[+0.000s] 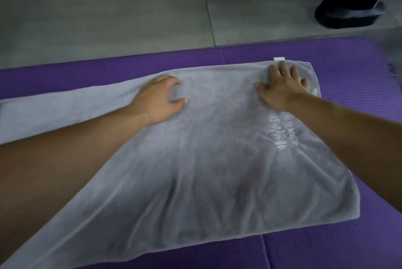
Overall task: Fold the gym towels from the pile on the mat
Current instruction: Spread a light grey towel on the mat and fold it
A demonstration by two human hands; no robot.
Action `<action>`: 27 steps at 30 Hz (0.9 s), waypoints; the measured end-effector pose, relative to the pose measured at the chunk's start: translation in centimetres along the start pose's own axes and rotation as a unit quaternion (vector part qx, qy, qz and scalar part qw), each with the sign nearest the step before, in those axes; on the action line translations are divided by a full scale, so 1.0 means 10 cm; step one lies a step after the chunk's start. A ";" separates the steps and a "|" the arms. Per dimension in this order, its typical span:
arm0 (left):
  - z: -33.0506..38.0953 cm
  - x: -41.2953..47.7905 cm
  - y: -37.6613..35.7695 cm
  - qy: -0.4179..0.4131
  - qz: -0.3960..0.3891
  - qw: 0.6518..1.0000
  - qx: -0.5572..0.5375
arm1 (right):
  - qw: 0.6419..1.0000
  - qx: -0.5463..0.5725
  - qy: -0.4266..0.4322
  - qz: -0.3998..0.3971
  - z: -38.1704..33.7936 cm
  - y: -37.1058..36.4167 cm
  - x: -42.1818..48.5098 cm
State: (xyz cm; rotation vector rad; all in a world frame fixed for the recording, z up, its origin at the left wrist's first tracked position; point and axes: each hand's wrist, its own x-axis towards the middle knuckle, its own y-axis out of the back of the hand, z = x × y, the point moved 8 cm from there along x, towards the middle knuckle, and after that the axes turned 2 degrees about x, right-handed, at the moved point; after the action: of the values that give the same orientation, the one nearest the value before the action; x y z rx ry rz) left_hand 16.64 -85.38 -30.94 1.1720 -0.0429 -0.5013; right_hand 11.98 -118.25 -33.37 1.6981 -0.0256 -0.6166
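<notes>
A grey gym towel (206,160) lies spread flat on the purple mat (348,60), running off the left edge of view. It has pale lettering near its right end and a small white tag (279,58) at its far edge. My left hand (158,99) rests on the towel near its far edge, fingers bent and fingertips touching the cloth. My right hand (282,86) lies flat with spread fingers on the far right corner of the towel. The pile of towels is not clearly in view.
Grey tiled floor (108,8) lies beyond the mat. The black base of a gym machine (348,12) stands at the far right. A blurred grey shape (393,66) shows at the right edge of the mat.
</notes>
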 end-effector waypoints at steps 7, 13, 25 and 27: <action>-1.71 -0.46 0.81 0.110 0.062 0.989 0.074 | 0.967 0.169 0.191 0.009 -1.42 0.09 -0.72; -2.76 -0.73 1.00 0.180 0.069 0.979 0.071 | 0.944 0.228 0.236 0.019 -2.80 -0.06 -0.68; -3.04 -0.62 1.17 0.147 0.103 0.984 -0.012 | 0.974 0.110 0.200 -0.010 -3.46 -0.20 -0.28; -3.05 -0.59 1.19 0.148 0.101 0.984 -0.017 | 0.975 0.076 0.209 -0.014 -3.52 -0.20 -0.26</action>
State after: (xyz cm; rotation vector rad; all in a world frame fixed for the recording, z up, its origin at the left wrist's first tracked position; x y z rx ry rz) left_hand 24.37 -53.04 -31.30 1.1843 0.1018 -0.1456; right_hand 23.52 -84.91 -31.01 1.9513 0.2570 -0.2736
